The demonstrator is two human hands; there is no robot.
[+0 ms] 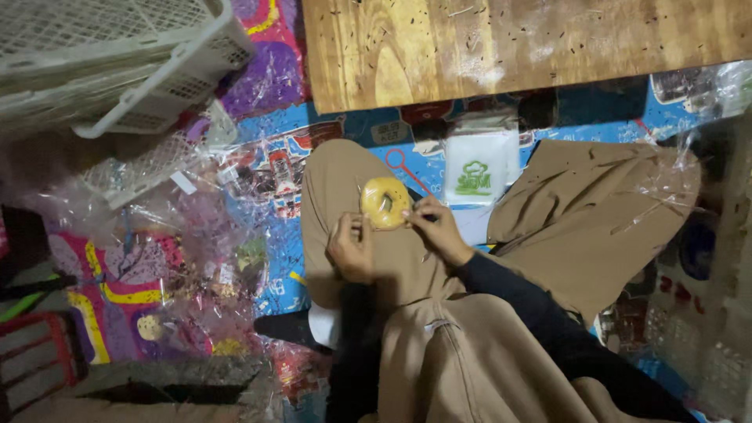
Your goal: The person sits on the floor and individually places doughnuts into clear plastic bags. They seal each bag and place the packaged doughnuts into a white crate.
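Colourful printed floor mat (274, 258), low wooden desk (517, 39) at top, white plastic lattice baskets (117, 55) upper left, crumpled clear plastic bags (188, 235), dim light

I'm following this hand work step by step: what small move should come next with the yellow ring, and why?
Probably bring the left hand up to pinch the ring's near edge. The yellow ring rests on the knee, held only by the right hand's fingertips, while the left hand sits just below it, so its grip looks light.
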